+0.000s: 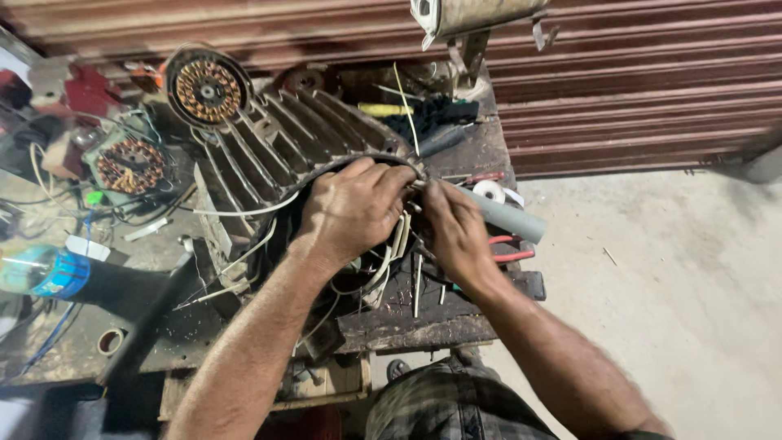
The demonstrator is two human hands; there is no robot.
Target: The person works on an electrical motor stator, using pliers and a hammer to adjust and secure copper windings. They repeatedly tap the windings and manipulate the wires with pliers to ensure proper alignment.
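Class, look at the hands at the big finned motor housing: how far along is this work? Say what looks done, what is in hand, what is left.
Done: the finned motor housing lies open on the workbench. In hand: the left hand grips its rim while the right hand works at the white sleeved wires there. Left: those wires hang loose, and red-handled pliers lie beside.

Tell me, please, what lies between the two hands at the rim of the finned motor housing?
In the head view, pale insulating sleeves and thin wires hang between the left hand and right hand.
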